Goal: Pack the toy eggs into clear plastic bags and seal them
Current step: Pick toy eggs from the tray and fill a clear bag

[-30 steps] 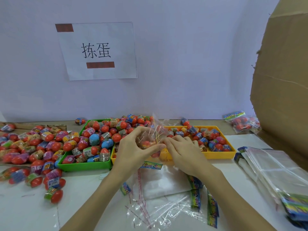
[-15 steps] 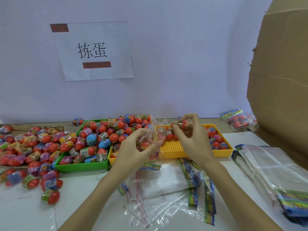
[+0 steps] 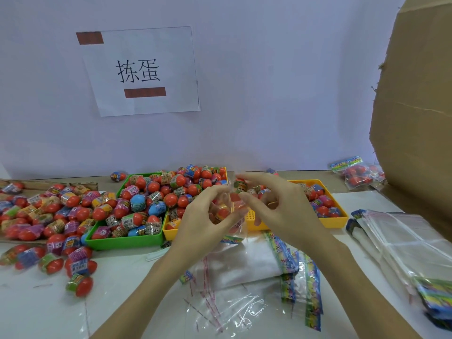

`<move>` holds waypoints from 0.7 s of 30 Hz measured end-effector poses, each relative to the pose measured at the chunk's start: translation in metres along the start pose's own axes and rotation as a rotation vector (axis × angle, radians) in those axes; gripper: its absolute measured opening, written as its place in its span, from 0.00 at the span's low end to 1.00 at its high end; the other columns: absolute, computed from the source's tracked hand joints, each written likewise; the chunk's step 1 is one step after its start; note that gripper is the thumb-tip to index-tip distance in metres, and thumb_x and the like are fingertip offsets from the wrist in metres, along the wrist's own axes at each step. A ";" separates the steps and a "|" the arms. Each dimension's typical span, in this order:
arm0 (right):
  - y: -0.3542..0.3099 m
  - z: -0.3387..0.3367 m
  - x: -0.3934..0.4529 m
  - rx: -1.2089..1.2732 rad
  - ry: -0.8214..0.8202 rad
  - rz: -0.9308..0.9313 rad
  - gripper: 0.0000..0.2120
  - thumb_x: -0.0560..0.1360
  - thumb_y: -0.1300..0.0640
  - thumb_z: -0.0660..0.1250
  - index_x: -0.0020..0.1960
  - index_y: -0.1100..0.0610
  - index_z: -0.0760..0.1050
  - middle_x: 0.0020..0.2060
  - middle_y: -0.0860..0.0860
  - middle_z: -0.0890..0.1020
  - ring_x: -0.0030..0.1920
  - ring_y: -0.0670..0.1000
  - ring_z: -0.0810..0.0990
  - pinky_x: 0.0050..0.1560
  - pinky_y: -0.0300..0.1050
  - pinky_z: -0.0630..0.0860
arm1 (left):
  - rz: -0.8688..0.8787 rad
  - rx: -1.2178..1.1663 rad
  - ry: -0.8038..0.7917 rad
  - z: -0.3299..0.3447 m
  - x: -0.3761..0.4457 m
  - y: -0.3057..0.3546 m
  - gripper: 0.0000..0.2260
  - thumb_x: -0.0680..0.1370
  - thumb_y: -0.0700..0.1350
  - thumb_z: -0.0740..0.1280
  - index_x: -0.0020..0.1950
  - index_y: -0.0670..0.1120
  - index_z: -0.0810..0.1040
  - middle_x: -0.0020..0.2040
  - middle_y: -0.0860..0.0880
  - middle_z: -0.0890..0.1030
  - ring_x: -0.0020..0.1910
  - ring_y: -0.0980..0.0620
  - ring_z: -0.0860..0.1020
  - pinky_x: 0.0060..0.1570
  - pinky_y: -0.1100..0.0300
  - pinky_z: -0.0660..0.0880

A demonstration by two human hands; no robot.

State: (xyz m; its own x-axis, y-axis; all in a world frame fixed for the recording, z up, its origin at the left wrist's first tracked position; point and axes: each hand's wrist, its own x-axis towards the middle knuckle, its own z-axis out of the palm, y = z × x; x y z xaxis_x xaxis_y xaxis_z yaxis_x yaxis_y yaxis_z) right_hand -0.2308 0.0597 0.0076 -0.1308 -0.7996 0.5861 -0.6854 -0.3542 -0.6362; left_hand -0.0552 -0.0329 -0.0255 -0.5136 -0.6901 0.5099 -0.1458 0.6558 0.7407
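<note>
My left hand (image 3: 203,218) grips a clear plastic bag (image 3: 228,210) that holds a few red toy eggs, in front of the trays. My right hand (image 3: 278,206) pinches a wrapped toy egg (image 3: 241,185) at the bag's open top. More toy eggs fill the green tray (image 3: 124,242) to the left. Others lie at the right end of the yellow tray (image 3: 335,222) behind my right hand. A big loose heap of eggs (image 3: 49,211) covers the table on the left.
Empty clear bags (image 3: 232,302) with coloured header strips lie on the table under my arms. A stack of bags (image 3: 403,241) sits at the right. A packed bag (image 3: 359,173) lies at the back right beside a tall cardboard box (image 3: 415,118).
My right hand lifted an egg from the yellow tray and brought it left to the mouth of the bag. My left hand kept its hold on the bag.
</note>
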 end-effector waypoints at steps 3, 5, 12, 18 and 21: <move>-0.002 0.003 0.000 -0.091 -0.040 -0.006 0.15 0.83 0.47 0.65 0.67 0.47 0.82 0.54 0.46 0.80 0.35 0.48 0.81 0.44 0.32 0.72 | -0.023 -0.005 0.007 0.001 0.000 0.000 0.18 0.77 0.63 0.73 0.64 0.60 0.80 0.51 0.60 0.83 0.48 0.55 0.81 0.48 0.57 0.80; -0.004 0.004 -0.001 -0.087 -0.053 0.009 0.18 0.84 0.43 0.62 0.67 0.49 0.82 0.53 0.45 0.78 0.37 0.47 0.80 0.46 0.33 0.71 | -0.030 -0.016 -0.005 0.001 -0.001 0.000 0.17 0.78 0.62 0.73 0.65 0.58 0.80 0.50 0.60 0.83 0.47 0.56 0.82 0.47 0.59 0.80; -0.005 0.005 -0.002 -0.049 -0.114 0.017 0.13 0.78 0.44 0.73 0.60 0.47 0.79 0.52 0.42 0.82 0.33 0.49 0.82 0.37 0.33 0.73 | -0.050 -0.032 -0.052 -0.001 -0.002 0.003 0.13 0.81 0.48 0.74 0.63 0.59 0.79 0.50 0.54 0.85 0.43 0.47 0.84 0.48 0.43 0.82; -0.005 0.013 -0.004 -0.161 -0.087 -0.029 0.16 0.79 0.37 0.66 0.52 0.48 0.81 0.49 0.41 0.76 0.33 0.49 0.77 0.41 0.40 0.75 | -0.001 -0.073 -0.038 0.001 -0.004 0.003 0.18 0.78 0.35 0.74 0.62 0.54 0.81 0.53 0.62 0.85 0.53 0.58 0.84 0.50 0.68 0.79; -0.006 0.015 -0.004 -0.195 -0.058 -0.054 0.20 0.81 0.36 0.62 0.51 0.50 0.83 0.48 0.42 0.77 0.32 0.48 0.76 0.40 0.41 0.75 | 0.006 -0.101 -0.024 0.003 -0.004 0.005 0.14 0.80 0.40 0.75 0.62 0.54 0.81 0.52 0.62 0.85 0.51 0.57 0.84 0.49 0.66 0.80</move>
State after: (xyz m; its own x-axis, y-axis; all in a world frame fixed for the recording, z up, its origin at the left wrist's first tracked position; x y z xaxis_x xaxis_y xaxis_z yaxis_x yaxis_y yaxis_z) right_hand -0.2153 0.0583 0.0017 -0.0530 -0.8105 0.5833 -0.8166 -0.3010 -0.4924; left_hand -0.0564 -0.0263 -0.0254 -0.5344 -0.6780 0.5048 -0.0576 0.6250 0.7785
